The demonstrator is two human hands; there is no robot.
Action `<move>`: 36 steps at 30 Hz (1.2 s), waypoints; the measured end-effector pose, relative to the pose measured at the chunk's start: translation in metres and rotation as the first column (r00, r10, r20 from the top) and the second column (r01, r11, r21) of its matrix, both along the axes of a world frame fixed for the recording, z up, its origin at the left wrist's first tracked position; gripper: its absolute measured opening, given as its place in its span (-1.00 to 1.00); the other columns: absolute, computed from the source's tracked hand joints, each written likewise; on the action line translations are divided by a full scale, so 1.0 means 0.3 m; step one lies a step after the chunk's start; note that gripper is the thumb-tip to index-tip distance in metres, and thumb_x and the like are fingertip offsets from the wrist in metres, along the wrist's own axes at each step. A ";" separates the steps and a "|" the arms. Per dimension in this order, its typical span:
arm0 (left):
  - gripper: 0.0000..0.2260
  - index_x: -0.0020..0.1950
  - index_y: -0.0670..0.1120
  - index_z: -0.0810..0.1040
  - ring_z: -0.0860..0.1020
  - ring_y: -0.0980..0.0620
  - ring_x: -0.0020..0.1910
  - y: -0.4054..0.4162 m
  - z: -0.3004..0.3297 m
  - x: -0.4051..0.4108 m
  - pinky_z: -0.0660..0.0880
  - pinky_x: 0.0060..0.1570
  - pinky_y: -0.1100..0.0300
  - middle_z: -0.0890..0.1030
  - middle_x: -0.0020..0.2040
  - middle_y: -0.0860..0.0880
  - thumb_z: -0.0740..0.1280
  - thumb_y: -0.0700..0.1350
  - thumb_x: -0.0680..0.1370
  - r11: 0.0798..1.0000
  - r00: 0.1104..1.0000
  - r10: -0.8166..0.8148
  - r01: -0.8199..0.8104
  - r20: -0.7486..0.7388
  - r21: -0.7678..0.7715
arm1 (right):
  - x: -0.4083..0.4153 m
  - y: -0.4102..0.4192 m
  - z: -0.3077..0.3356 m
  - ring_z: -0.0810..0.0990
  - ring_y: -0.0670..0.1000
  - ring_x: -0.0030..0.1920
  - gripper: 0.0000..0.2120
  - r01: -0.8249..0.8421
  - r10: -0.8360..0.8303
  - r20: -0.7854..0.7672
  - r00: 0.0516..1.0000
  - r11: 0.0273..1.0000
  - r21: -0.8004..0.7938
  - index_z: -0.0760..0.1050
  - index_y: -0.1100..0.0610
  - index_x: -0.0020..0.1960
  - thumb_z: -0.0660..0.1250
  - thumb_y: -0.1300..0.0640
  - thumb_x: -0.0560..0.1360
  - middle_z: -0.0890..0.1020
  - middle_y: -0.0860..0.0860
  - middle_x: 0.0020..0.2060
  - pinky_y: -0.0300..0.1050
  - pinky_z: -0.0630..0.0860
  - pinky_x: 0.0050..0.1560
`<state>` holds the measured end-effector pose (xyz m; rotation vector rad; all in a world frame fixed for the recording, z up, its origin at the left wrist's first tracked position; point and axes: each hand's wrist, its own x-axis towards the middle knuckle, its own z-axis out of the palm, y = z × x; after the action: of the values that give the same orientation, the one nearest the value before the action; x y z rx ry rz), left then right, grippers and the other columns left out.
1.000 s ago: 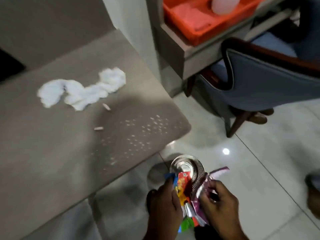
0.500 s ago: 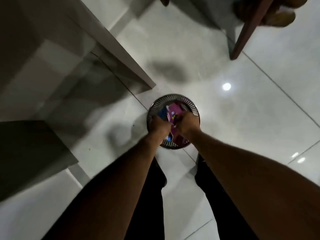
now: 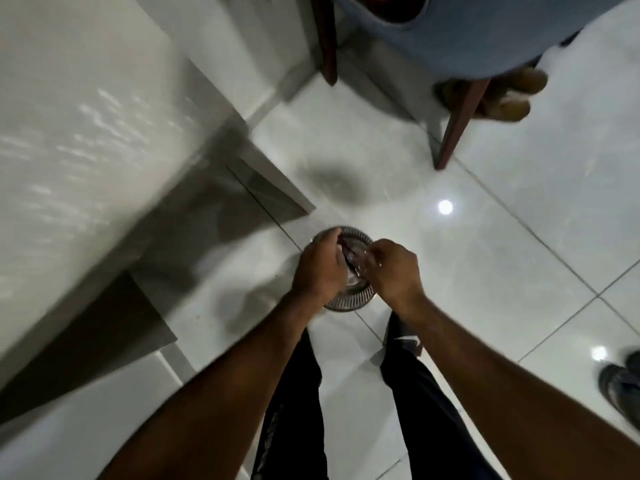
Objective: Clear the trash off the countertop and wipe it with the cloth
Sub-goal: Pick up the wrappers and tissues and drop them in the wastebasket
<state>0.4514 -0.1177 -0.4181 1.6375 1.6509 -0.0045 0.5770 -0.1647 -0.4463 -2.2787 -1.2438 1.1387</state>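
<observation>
I can't read what sits between my hands; my left hand [image 3: 320, 268] and right hand [image 3: 393, 271] cover most of the round metal bin [image 3: 349, 301], leaving only its ribbed rim showing beyond and below the knuckles; a dark reddish scrap [image 3: 348, 252] shows in the gap between the fingers, too blurred to name; whether either hand grips it I cannot tell; the countertop [image 3: 86, 133] left of the grip smears with motion and runs off the frame; the chair [image 3: 450, 36] beyond is cut by the top edge; a shoe [image 3: 620, 386] far right is cropped.
</observation>
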 end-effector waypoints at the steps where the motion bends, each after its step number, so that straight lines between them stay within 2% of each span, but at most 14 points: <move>1: -0.63 0.46 -0.16 0.43 0.49 -0.13 0.38 0.011 0.124 0.008 0.45 0.39 -0.03 0.53 0.40 -0.18 0.16 -0.21 0.65 0.999 1.000 -0.019 0.018 0.017 0.050 | 0.018 0.000 0.117 0.65 0.08 -0.16 -0.89 0.030 -0.031 0.003 1.000 0.997 0.066 0.62 0.09 -0.09 0.33 0.11 0.51 0.71 0.03 -0.18 -0.20 0.38 -0.20; 4: -0.64 0.44 -0.20 0.46 0.53 -0.15 0.34 0.012 0.483 0.016 0.45 0.37 0.01 0.57 0.36 -0.21 0.20 -0.24 0.64 0.960 0.984 -0.143 0.112 0.106 0.256 | 0.057 0.002 0.439 0.65 0.03 -0.14 -0.92 0.116 -0.123 0.016 0.992 0.961 0.250 0.64 0.07 -0.08 0.36 0.16 0.49 0.72 -0.01 -0.17 -0.32 0.32 -0.17; 8: -0.68 0.34 -0.25 0.54 0.61 -0.20 0.17 0.039 0.891 -0.020 0.58 0.18 -0.05 0.66 0.19 -0.24 0.21 -0.24 0.61 0.811 0.936 -0.321 0.192 0.146 0.553 | 0.027 0.111 0.825 0.57 -0.05 -0.26 -0.91 0.122 -0.152 0.034 0.988 0.894 0.431 0.62 0.05 -0.15 0.36 0.18 0.50 0.68 -0.04 -0.26 -0.46 0.27 -0.27; 11: -0.71 0.23 -0.32 0.60 0.66 -0.27 0.02 0.121 1.106 -0.146 0.63 0.03 -0.09 0.69 0.06 -0.30 0.23 -0.28 0.57 0.722 0.956 -0.245 0.072 0.158 0.688 | -0.074 0.253 1.059 0.56 -0.03 -0.26 -0.93 0.033 -0.069 0.047 0.997 0.841 0.539 0.63 0.11 -0.11 0.37 0.21 0.49 0.69 0.02 -0.26 -0.36 0.24 -0.26; 14: -0.75 0.19 -0.32 0.62 0.66 -0.25 0.00 0.248 1.211 -0.360 0.62 0.06 -0.05 0.70 0.04 -0.30 0.28 -0.32 0.55 0.645 0.991 -0.084 -0.029 0.108 0.764 | -0.221 0.411 1.205 0.53 -0.11 -0.26 -0.91 -0.064 0.018 0.084 0.996 0.815 0.576 0.64 0.07 -0.08 0.35 0.13 0.50 0.65 -0.05 -0.27 -0.41 0.26 -0.21; 16: -0.78 0.16 -0.30 0.63 0.64 -0.27 0.02 0.342 1.223 -0.540 0.58 0.07 -0.04 0.68 0.05 -0.29 0.30 -0.29 0.55 0.645 0.999 0.049 -0.027 -0.006 0.764 | -0.344 0.520 1.264 0.54 -0.12 -0.23 -0.88 -0.134 0.083 0.114 0.990 0.807 0.576 0.65 0.07 -0.05 0.34 0.09 0.50 0.70 -0.03 -0.19 -0.33 0.34 -0.15; 20: -0.70 0.16 -0.20 0.50 0.54 -0.31 0.11 0.518 1.151 -0.843 0.50 0.09 -0.09 0.59 0.10 -0.27 0.31 -0.01 0.56 0.783 0.922 0.269 -0.042 -0.278 0.620 | -0.596 0.707 1.288 0.65 0.10 0.05 -0.76 -0.416 0.357 0.214 0.909 0.788 0.454 0.62 0.11 0.16 0.31 0.15 0.52 0.69 0.10 0.08 -0.06 0.55 0.16; 23: -0.52 0.37 -0.06 0.44 0.46 -0.28 0.25 0.585 1.070 -0.981 0.45 0.22 -0.11 0.50 0.28 -0.22 0.29 0.18 0.54 0.879 0.876 0.188 0.052 -0.444 0.474 | -0.740 0.811 1.246 0.55 0.23 0.22 -0.62 -0.643 0.560 0.337 0.757 0.730 0.231 0.51 0.05 0.31 0.31 0.17 0.49 0.55 0.16 0.26 0.08 0.51 0.24; 25: -0.59 0.37 0.05 0.47 0.46 -0.21 0.29 0.592 1.004 -1.041 0.42 0.24 -0.06 0.50 0.31 -0.13 0.23 0.18 0.57 0.883 0.842 0.044 0.219 -0.537 0.415 | -0.803 0.857 1.197 0.43 0.29 0.31 -0.53 -0.727 0.653 0.384 0.653 0.683 0.076 0.38 0.00 0.41 0.32 0.10 0.51 0.35 0.19 0.43 0.17 0.45 0.30; 26: -0.65 0.31 0.05 0.52 0.49 -0.17 0.25 0.588 0.981 -1.060 0.41 0.20 -0.03 0.54 0.26 -0.08 0.20 0.13 0.59 0.865 0.818 -0.012 0.297 -0.575 0.404 | -0.824 0.874 1.174 0.42 0.29 0.30 -0.55 -0.757 0.684 0.420 0.597 0.654 0.011 0.36 0.01 0.41 0.29 0.04 0.53 0.34 0.19 0.43 0.18 0.45 0.29; 28: -0.75 0.14 0.00 0.59 0.57 -0.12 0.10 0.577 0.969 -1.081 0.41 0.04 0.01 0.62 0.08 -0.04 0.17 0.00 0.59 0.820 0.796 -0.038 0.371 -0.605 0.437 | -0.852 0.897 1.146 0.48 0.25 0.20 -0.63 -0.784 0.699 0.507 0.505 0.617 -0.069 0.44 0.12 0.32 0.22 0.02 0.56 0.50 0.21 0.25 0.13 0.51 0.20; 31: -0.84 -0.06 -0.02 0.65 0.63 -0.14 -0.12 0.580 0.997 -1.126 0.46 -0.16 0.02 0.67 -0.14 -0.05 0.29 -0.05 0.50 0.784 0.834 0.049 0.309 -0.550 0.538 | -0.896 0.932 1.136 0.61 0.21 0.09 -0.69 -0.756 0.649 0.539 0.537 0.653 -0.033 0.55 0.19 0.18 0.29 0.01 0.54 0.62 0.19 0.09 0.00 0.54 0.09; 33: -0.86 -0.05 -0.02 0.69 0.63 -0.15 -0.11 0.607 1.012 -1.176 0.50 -0.14 0.02 0.68 -0.11 -0.06 0.38 -0.05 0.47 0.796 0.848 0.145 0.206 -0.510 0.569 | -0.918 0.946 1.141 0.64 0.19 0.06 -0.70 -0.749 0.638 0.549 0.541 0.662 -0.031 0.57 0.18 0.14 0.33 0.00 0.53 0.65 0.18 0.06 -0.03 0.53 0.06; 36: -0.78 0.11 0.01 0.69 0.57 -0.19 0.09 0.681 1.011 -1.241 0.53 0.14 0.02 0.60 0.14 -0.12 0.38 -0.08 0.49 0.866 0.878 0.191 0.059 -0.438 0.496 | -0.933 0.957 1.137 0.65 0.16 0.05 -0.75 -0.738 0.618 0.580 0.531 0.674 -0.043 0.58 0.15 0.13 0.36 0.05 0.51 0.66 0.15 0.05 -0.06 0.54 0.03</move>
<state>0.0790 0.0866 -0.1149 2.0832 2.2257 0.0659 0.2972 0.1225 -0.1050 -2.0273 -2.5287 0.4308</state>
